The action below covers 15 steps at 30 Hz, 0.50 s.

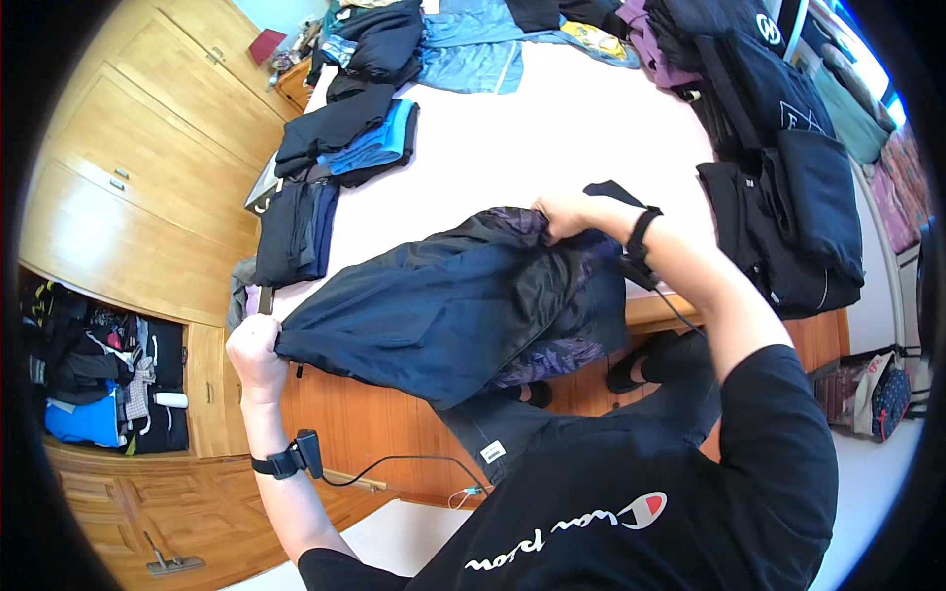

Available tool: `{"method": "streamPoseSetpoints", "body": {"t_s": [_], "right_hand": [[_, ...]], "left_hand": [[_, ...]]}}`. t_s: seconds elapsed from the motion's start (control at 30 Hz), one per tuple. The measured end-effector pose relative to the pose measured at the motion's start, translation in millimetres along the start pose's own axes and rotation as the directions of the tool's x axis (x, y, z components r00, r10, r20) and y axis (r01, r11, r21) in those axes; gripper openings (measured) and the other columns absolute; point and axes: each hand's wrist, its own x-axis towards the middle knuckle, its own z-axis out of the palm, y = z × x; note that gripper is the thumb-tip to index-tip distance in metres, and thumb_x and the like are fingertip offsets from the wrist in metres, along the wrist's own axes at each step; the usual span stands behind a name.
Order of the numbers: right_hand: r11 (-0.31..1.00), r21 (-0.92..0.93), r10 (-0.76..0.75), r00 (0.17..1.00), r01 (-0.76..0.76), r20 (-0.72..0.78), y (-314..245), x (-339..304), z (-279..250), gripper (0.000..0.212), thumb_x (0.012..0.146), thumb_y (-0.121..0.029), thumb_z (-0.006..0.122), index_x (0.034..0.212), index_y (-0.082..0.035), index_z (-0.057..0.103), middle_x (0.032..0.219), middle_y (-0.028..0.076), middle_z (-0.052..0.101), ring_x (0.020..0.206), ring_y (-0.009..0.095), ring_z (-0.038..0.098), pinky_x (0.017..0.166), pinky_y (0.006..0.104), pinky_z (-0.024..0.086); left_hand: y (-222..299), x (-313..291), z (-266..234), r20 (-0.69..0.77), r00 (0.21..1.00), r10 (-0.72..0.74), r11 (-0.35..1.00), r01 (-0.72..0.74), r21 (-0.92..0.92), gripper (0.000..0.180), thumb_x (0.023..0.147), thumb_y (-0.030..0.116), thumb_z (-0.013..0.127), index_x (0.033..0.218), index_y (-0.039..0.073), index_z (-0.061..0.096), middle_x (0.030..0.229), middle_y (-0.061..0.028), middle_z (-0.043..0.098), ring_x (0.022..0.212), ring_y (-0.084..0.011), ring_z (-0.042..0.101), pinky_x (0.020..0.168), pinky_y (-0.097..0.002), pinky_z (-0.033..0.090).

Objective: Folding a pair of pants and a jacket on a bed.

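Observation:
A dark navy garment, which looks like a jacket with a black and purple patterned lining, is stretched between my hands over the near edge of the bed. My left hand is closed in a fist round its left end. Further right, my right hand pinches the bunched upper part, where the shiny lining shows. The rest of the cloth hangs down in front of my legs. Whether the left end is a sleeve or a hem, I cannot tell.
Folded dark clothes lie along the bed's left side, and more dark folded clothes on its right. Jeans are at the far end of the white bed. A wooden wardrobe with an open compartment stands left. Cables hang from my wrist straps.

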Motion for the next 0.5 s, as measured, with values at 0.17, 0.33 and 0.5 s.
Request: {"method": "streamPoseSetpoints", "body": {"t_s": [0.17, 0.33, 0.5], "right_hand": [[0.996, -0.092, -0.056, 0.919, 0.021, -0.391, 18.5, -72.6, -88.2, 0.05, 0.063, -0.018, 0.085, 0.109, -0.004, 0.07, 0.102, 0.02, 0.071, 0.098, 0.033, 0.067, 0.086, 0.0403, 0.053], [0.925, -0.129, 0.106, 0.569, -0.358, -0.816, -14.5, -165.7, -248.0, 0.049, 0.074, -0.024, 0.075, 0.117, -0.004, 0.062, 0.111, 0.024, 0.065, 0.106, 0.039, 0.062, 0.091, 0.0445, 0.05], [0.661, -0.117, -0.358, -0.174, -0.741, -0.917, 58.9, -171.7, -259.6, 0.082, 0.073, -0.022, 0.073, 0.143, -0.002, 0.035, 0.143, 0.03, 0.042, 0.131, 0.046, 0.041, 0.11, 0.0479, 0.033]], "left_hand": [[-4.1, 34.9, 5.0, -0.078, 0.996, 0.048, 0.999, -0.05, -0.017, 0.017, 0.062, -0.003, 0.063, 0.07, 0.005, 0.051, 0.066, -0.0138, 0.051, 0.064, -0.0347, 0.056, 0.057, -0.0409, 0.044], [0.1, 116.7, 10.9, -0.31, 0.947, 0.079, 0.997, -0.066, 0.05, 0.02, 0.064, -0.008, 0.059, 0.078, 0.005, 0.054, 0.074, -0.0149, 0.053, 0.075, -0.0362, 0.059, 0.065, -0.0402, 0.049], [10.2, 179.0, 44.6, -0.383, 0.922, 0.06, 0.997, -0.042, 0.057, 0.019, 0.067, -0.007, 0.06, 0.081, 0.005, 0.056, 0.081, -0.0128, 0.054, 0.083, -0.0352, 0.057, 0.07, -0.0429, 0.047]]}}
